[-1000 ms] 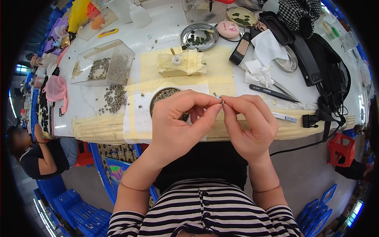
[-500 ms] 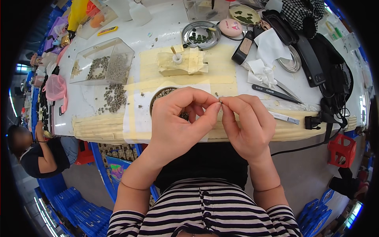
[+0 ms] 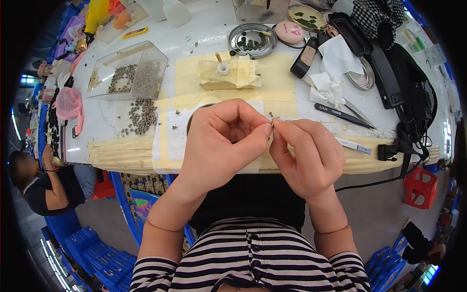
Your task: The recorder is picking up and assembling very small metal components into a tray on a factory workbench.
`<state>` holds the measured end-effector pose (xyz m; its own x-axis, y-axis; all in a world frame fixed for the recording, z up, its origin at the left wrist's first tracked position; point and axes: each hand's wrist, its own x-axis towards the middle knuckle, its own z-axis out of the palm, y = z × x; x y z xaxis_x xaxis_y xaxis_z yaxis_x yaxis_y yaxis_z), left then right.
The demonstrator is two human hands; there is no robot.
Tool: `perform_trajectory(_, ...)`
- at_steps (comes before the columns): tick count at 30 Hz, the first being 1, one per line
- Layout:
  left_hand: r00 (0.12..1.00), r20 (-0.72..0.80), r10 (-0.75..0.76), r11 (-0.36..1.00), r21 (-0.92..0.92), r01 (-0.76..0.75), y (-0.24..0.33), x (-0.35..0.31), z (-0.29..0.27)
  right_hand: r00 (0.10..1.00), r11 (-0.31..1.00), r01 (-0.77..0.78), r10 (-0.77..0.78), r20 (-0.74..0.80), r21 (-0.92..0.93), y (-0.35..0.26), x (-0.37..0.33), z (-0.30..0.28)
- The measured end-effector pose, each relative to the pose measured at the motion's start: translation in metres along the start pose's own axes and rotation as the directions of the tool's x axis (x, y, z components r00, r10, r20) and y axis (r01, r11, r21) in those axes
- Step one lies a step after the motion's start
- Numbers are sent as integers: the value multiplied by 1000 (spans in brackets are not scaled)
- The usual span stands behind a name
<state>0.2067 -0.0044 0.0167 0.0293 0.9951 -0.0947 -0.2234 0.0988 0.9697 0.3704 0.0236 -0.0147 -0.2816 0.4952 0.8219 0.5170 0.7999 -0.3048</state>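
Note:
My left hand (image 3: pixel 221 143) and my right hand (image 3: pixel 311 153) meet fingertip to fingertip above the table's front edge. Pinched between them is a tiny metallic piece (image 3: pixel 272 124), too small to name and mostly covered by the fingers. Behind my left hand stands a round dish (image 3: pixel 190 127), largely hidden by it. Farther off, a block wrapped in cream tape (image 3: pixel 238 80) carries a small white cup (image 3: pixel 223 68) with a thin stick standing in it. Many small grey metal pieces (image 3: pixel 142 118) are scattered to the left.
A clear plastic box (image 3: pixel 152 80) holding small grey pieces stands at the left. Farther back lies a round metal tray (image 3: pixel 270 47) with dark green bits. Black tweezers (image 3: pixel 340 115), white tissue (image 3: pixel 325 90) and a silver tool (image 3: pixel 354 145) lie right. A person (image 3: pixel 46 187) sits at the far left.
Both hands stay pinched together at nearly the same spot. My right hand has turned slightly, its knuckles shifting right. My left hand now covers more of the dish. The whole view has shifted a little.

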Motion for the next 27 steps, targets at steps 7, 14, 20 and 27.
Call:
perform_trajectory(7,999,-28,-16,998,-66,14,1,-2,2,996,994,-81,83,-25,79,-2,1,4)
perform_trajectory(14,997,-25,72,969,238,-64,7,-6,-3,998,1000,25,-25,53,0,5,6,2)
perform_trajectory(20,999,-35,-2,973,231,10,14,-3,-4,991,992,105,-98,92,-69,8,10,-2)
perform_trajectory(27,995,-85,61,985,168,-46,6,-5,-1,978,986,164,-160,136,-16,12,13,-7)
